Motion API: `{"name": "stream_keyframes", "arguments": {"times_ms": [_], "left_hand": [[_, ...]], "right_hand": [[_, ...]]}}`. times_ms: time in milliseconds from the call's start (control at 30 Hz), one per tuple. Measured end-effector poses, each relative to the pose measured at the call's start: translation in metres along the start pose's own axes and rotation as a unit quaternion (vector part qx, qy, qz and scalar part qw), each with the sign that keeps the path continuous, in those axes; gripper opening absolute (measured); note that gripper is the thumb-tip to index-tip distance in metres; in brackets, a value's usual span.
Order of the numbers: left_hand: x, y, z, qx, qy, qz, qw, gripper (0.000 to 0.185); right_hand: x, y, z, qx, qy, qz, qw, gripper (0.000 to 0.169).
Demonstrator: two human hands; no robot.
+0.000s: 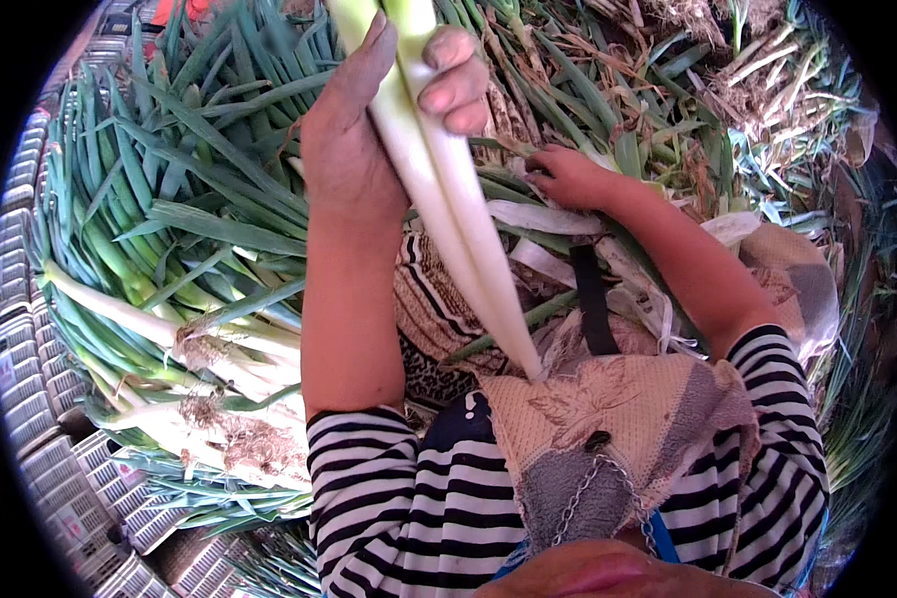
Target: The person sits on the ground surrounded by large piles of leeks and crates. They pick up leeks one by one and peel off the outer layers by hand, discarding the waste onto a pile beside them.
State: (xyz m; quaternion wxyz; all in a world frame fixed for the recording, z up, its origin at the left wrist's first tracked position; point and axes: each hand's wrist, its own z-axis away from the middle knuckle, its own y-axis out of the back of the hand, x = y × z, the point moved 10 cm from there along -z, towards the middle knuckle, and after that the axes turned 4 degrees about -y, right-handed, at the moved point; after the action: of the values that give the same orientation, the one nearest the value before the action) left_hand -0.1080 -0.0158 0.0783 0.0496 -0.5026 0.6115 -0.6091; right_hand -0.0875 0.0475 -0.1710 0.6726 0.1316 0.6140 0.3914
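My left hand is closed around the thick, pale shaft of a large green onion, thumb on one side and fingertips on the other. The shaft has a lengthwise groove or seam, and its narrow white end points down towards my chest. Its upper part runs out of the picture. Lower and to the right, my right hand rests with bent fingers among loose green leaves and pale peeled skins; whether it grips any of them cannot be made out. Green onions with hairy roots lie in a heap at the left.
Plastic crates line the far left. Long green leaves are piled at the upper left. Dry leaves and root waste fill the upper right. A patterned cloth hangs over my striped shirt, and another patterned fabric lies below the shaft.
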Motion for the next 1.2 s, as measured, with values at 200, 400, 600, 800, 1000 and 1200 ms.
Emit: {"name": "stream_keyframes", "arguments": {"times_ms": [200,400,600,800,1000,1200], "left_hand": [[0.029,0.012,0.015,0.137,-0.045,-0.183,0.972,0.045],[0.041,0.041,0.026,0.307,-0.053,-0.288,0.906,0.041],[0.042,0.058,0.027,0.399,-0.077,-0.277,0.871,0.046],[0.029,0.064,0.011,0.384,-0.061,-0.285,0.876,0.052],[0.024,0.065,0.002,0.397,-0.044,-0.307,0.864,0.055],[0.018,0.056,-0.007,0.364,-0.025,-0.344,0.865,0.052]], "right_hand": [[0.156,-0.001,-0.025,0.118,-0.285,-0.263,0.914,0.037],[0.153,0.027,-0.052,0.214,-0.290,-0.015,0.933,0.033],[0.173,0.010,-0.084,0.149,-0.318,0.098,0.931,0.044],[0.163,0.012,-0.093,0.167,-0.307,0.063,0.935,0.056],[0.177,0.013,-0.104,0.111,-0.315,-0.022,0.942,0.056],[0.184,-0.014,-0.098,0.024,-0.352,-0.058,0.934,0.074]]}}
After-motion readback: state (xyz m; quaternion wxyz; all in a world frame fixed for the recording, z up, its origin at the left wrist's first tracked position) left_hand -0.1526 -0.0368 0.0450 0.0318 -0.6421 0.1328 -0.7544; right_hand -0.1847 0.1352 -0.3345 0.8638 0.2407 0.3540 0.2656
